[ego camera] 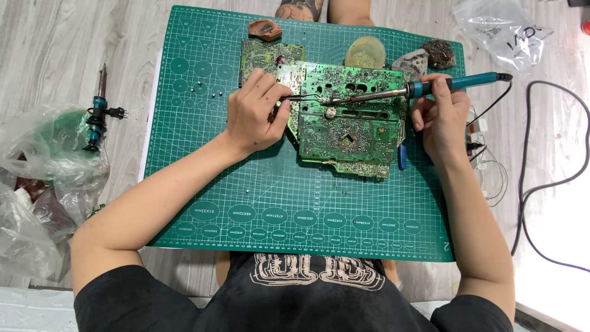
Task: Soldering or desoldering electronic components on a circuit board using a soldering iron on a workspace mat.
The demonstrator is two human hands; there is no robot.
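Surface: pale grey wood-grain floor or low table, w/ a green cutting mat point(270, 203) laid on it, printed w/ a grid and rows of ovals. Bright light washes out the lower right corner.

Counts, as far as visible: 2 circuit boards – a large green board point(350, 123) at mat centre-top, solder side up, and a smaller board point(261, 52) partly tucked under its upper left edge. 2 soldering irons – one teal-handled iron point(430, 86) in use, one spare iron point(98, 117) lying off the mat to the left on the wood. 2 clear plastic bags – a crumpled bag point(43, 178) at far left, a flat bag point(501, 31) top right. 1 black cable point(528, 178) looping down the right side. 1 round yellowish sponge or tin point(365, 52) above the board; a brown lump point(265, 29) and a dark crusty lump point(439, 54) near it – can't say what these are. A few tiny silvery bits point(203, 86) scattered on the mat upper left.

Left hand point(255, 114) rests at the large board's left edge, fingers curled narrow, pinching thin tweezers point(304, 96) that reach onto the board. Right hand point(439, 117) is closed round the teal iron's handle, pen-style, tip lying across the board's upper middle, close to the tweezer tips.
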